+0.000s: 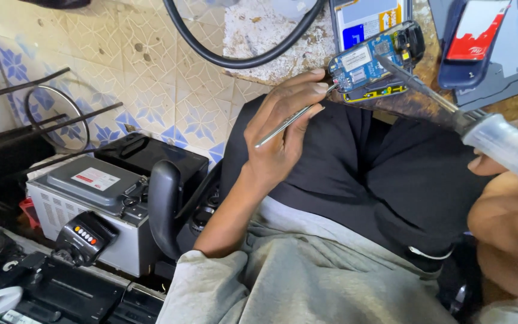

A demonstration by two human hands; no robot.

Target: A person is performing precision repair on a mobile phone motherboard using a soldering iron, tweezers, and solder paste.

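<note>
Left hand (pixel 277 135): middle of the frame, fingers curled shut around thin metal tweezers (pixel 292 122), thumb and forefinger pinching them near the tip.
Tweezers: slanting from lower left up to the right, the tip touching the left edge of the circuit board.
Right hand (pixel 514 150): right edge of the frame, only partly in view, closed around the clear handle of a soldering iron (pixel 451 105).
Soldering iron: its dark metal shaft runs up and to the left, the tip resting on the upper right part of the board.
Circuit board (pixel 364 63): small and blue, with silver shields and a yellow strip along its lower edge; it lies in the upper right of the frame at the near edge of the tabletop (pixel 403 105), between the two tools.
Tabletop: worn and brown, stained white towards the upper middle.
Phone (pixel 472 39): dark blue with a red panel, lying upper right, near the board but apart from it.
Cable (pixel 235 60): thick and black, looping across the top centre.
Lap: black cloth (pixel 355 174) over the knees, grey shirt (pixel 307 270) below it.
Floor (pixel 121 66): pale tiles with blue flower patterns, upper left.
Grey metal box (pixel 85 204): lower left, among black equipment.
</note>
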